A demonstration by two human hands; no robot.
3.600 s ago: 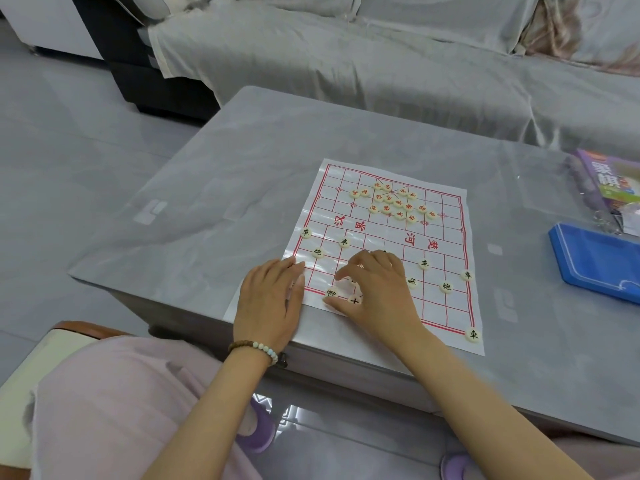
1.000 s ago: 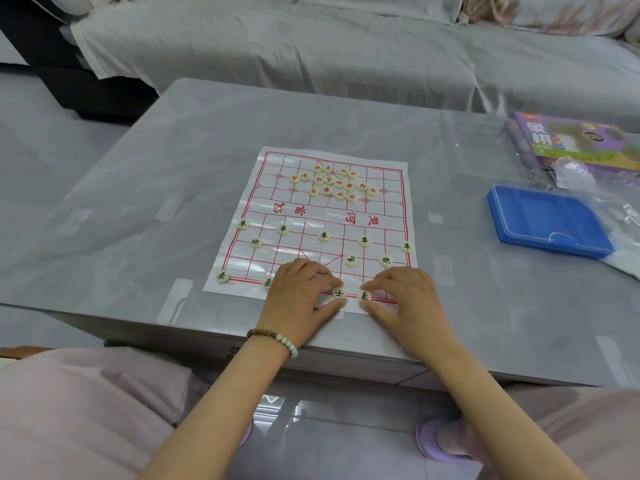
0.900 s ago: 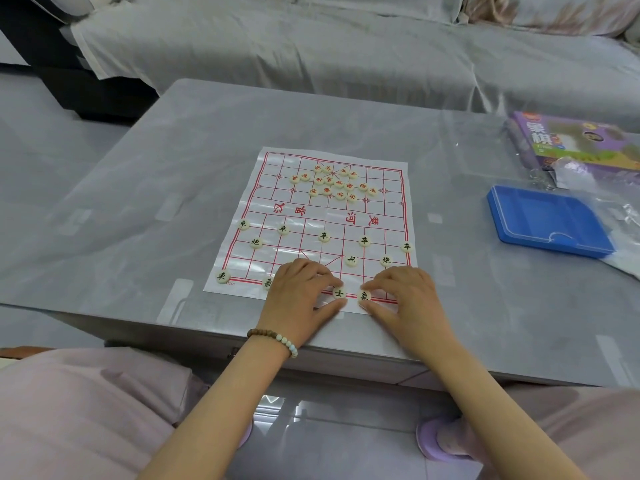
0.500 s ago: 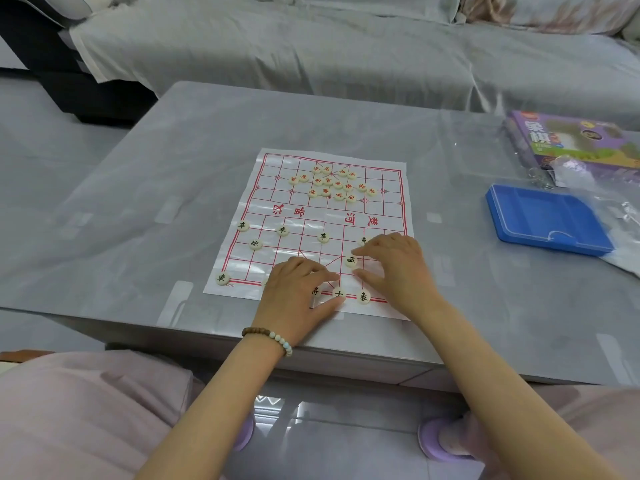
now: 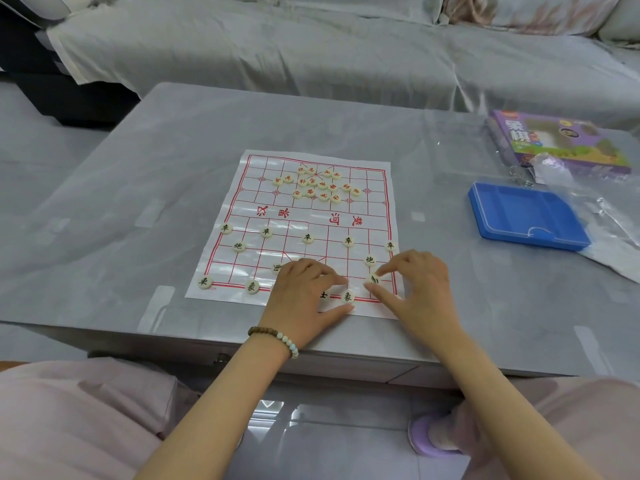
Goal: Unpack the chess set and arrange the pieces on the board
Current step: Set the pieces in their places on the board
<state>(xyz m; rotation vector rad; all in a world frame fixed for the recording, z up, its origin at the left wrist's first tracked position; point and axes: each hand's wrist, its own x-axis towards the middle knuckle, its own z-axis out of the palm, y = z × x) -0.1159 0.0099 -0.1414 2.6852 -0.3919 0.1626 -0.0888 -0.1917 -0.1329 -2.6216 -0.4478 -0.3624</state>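
Xiangqi set is unpacked: paper board (image 5: 311, 220) flat on the counter (image 5: 138, 188), blue case (image 5: 526, 216) and printed box (image 5: 561, 143) off to the right, w/ clear plastic wrap (image 5: 609, 216) beside them.

Black side looks approx two-thirds done. Five soldiers sit in a row just below the river, e.g. the middle one (image 5: 307, 238); both cannons are out (left cannon (image 5: 238, 246), right cannon (image 5: 370, 260)). Back row has a chariot (image 5: 205, 282) at the left corner, an elephant (image 5: 251, 286), and a second elephant (image 5: 347, 296) nr the hands. A horse (image 5: 276, 267) sits off the back row, prob. not yet placed.

Right hand (image 5: 415, 289) pinches a black piece (image 5: 374, 279) betw. thumb and index, just above the right end of the back row. Left hand (image 5: 304, 292) lies flat on the board's near edge, fingers relaxed, grasping nothing visible; it hides the centre of the back row.

Left to do: red pieces (image 5: 317, 185) sit in a loose heap at the far end, none arranged.
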